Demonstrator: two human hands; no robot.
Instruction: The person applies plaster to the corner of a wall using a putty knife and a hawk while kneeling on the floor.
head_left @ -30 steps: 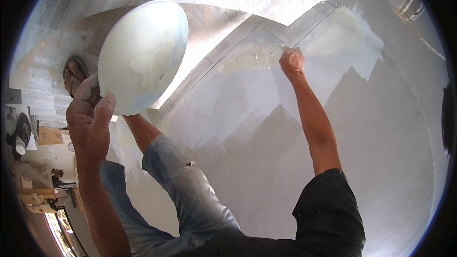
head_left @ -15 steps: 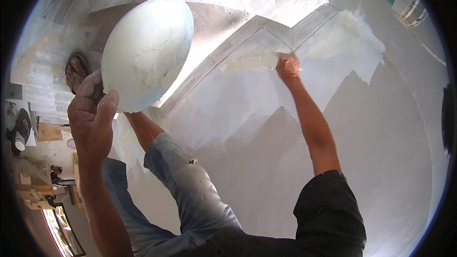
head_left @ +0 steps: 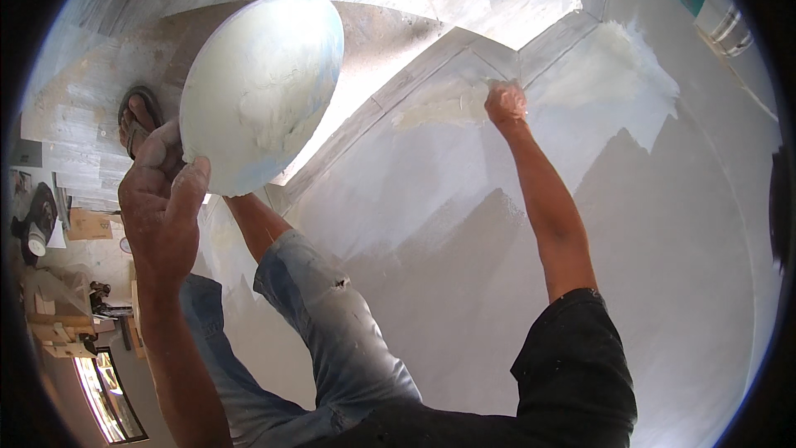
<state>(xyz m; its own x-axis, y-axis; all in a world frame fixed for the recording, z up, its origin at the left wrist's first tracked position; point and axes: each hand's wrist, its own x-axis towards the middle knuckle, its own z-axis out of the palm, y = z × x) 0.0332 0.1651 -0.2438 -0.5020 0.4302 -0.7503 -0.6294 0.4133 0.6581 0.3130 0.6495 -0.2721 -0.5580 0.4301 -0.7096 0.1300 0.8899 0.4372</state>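
Observation:
My left hand (head_left: 162, 207), dusted white, grips the rim of a round, pale bowl (head_left: 257, 91) between thumb and fingers. Creamy white filler (head_left: 274, 104) is smeared and lumped over the bowl's tilted inner face. Farther off, my right hand (head_left: 506, 104) is closed in a fist against the grey wall (head_left: 481, 282). What looks like a flat spreading blade is in it, almost wholly hidden by the fingers. Beside that fist, a damp cream streak of filler (head_left: 435, 112) runs along the wall near its bordering strip.
A grey tile strip (head_left: 406, 79) edges the wall and turns a corner. Whitish filler (head_left: 613, 66) covers the wall right of my fist. My sandalled foot (head_left: 139, 116) stands on the dusty floor (head_left: 75, 99). A cardboard box (head_left: 89, 224) and other items lie at far left.
My right fist has shifted slightly up and turned against the wall, hiding the blade edge seen earlier. The bowl stays in my left hand, and the whole view has shifted slightly.

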